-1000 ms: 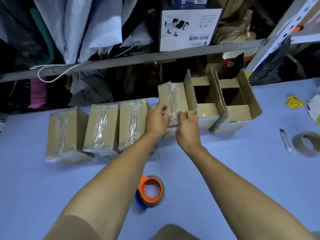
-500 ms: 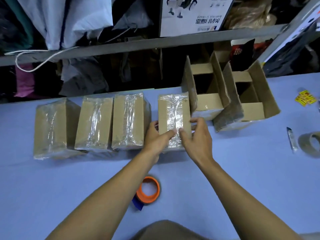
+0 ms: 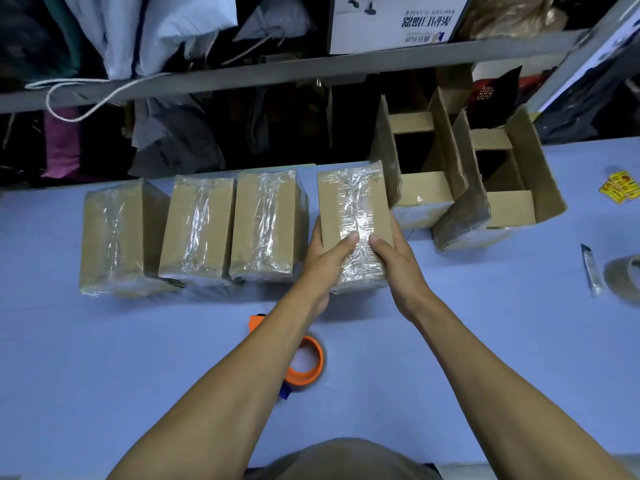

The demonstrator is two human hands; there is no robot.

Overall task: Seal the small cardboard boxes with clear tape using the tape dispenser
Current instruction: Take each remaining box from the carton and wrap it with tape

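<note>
A small taped cardboard box (image 3: 349,206) lies flat on the blue table (image 3: 104,358), fourth in a row. My left hand (image 3: 323,261) grips its near left side and my right hand (image 3: 396,258) its near right side, both thumbs pressed on the clear tape strip. Three more taped boxes lie to the left: one (image 3: 266,226) right beside it, another (image 3: 197,226), and the farthest (image 3: 112,237). The orange tape dispenser (image 3: 306,362) rests on the table under my left forearm, partly hidden by it.
Two open cardboard boxes (image 3: 424,192) (image 3: 512,202) stand to the right of the held box. A tape roll (image 3: 623,277) and a small cutter (image 3: 590,268) lie at the right edge, yellow stickers (image 3: 621,185) beyond. A cluttered shelf (image 3: 311,67) runs along the back.
Both hands have drawn the taped box toward me and laid it flat in line with the row, and have shifted from its top to its near end.
</note>
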